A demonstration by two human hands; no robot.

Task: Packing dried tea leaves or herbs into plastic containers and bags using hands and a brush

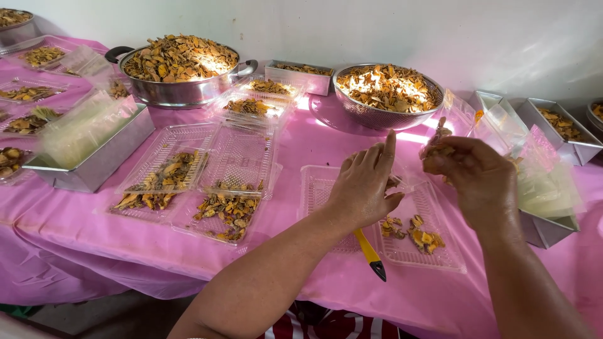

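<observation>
Steel pot (182, 88), colander (383, 113), filled trays (188, 188) on pink tablecloth (94, 232).

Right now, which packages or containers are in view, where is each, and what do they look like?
Open clear clamshell box: under the hands, few orange-brown chips.
Two filled clear clamshell boxes: left of the left hand.
Stack of empty clear boxes: in a metal tray, far left.
Clear bags: in a metal tray right of the right hand, which holds chips.
No labels, signs or screens.
</observation>
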